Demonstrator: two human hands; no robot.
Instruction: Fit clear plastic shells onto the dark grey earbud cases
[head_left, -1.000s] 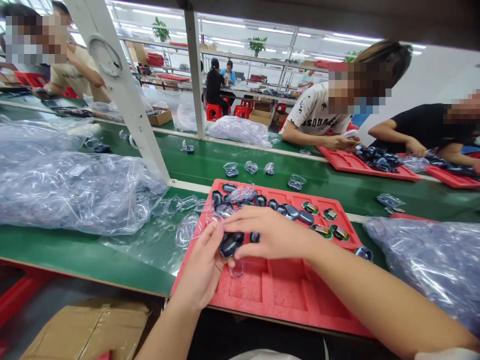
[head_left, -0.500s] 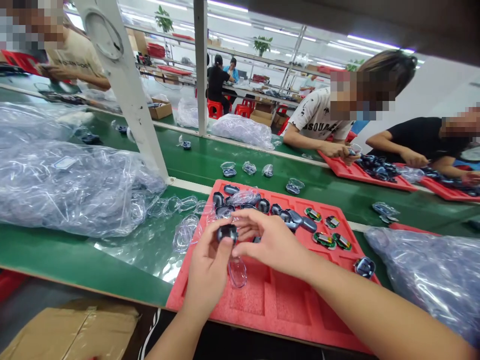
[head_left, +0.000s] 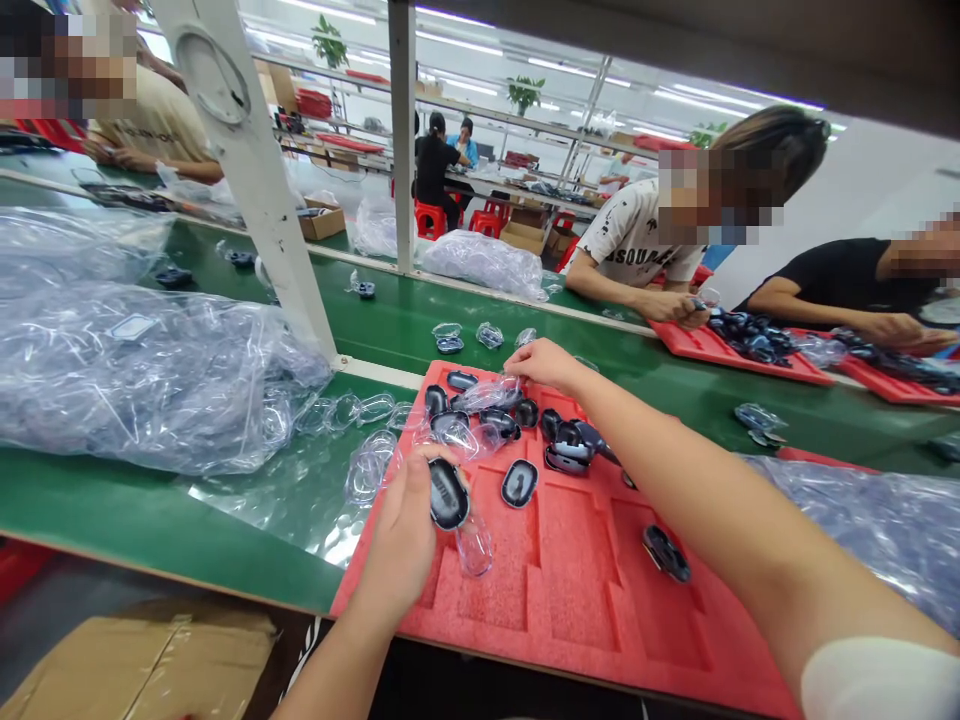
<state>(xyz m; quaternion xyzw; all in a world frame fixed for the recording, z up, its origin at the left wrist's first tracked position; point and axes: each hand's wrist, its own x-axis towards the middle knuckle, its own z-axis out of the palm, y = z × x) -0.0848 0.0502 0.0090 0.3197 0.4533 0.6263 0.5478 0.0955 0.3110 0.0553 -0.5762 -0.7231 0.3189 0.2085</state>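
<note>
My left hand (head_left: 409, 520) is closed around a dark oval case shell (head_left: 448, 494), whose hollow side faces me. Reaching across the red foam tray (head_left: 574, 540), my right hand (head_left: 551, 362) has its fingertips pinched at the end of a clear plastic piece (head_left: 484, 396). Several dark shells lie at the tray's back, among them a stacked pair (head_left: 568, 455). One loose shell (head_left: 519, 483) rests mid-tray, and another dark part (head_left: 666, 553) sits to the right. Clear oval covers (head_left: 474, 545) lie below and behind my left hand. My right forearm hides part of the tray.
A big bag of clear plastic parts (head_left: 150, 370) covers the left of the green bench, beside a slanted white post (head_left: 251, 170). Another bag (head_left: 877, 530) lies on the right. Two co-workers across the bench handle parts over red trays (head_left: 712, 365).
My right hand has left the shell in my left hand and moved forward to the tray's back edge. The left hand has tilted the shell so its hollow side shows.
</note>
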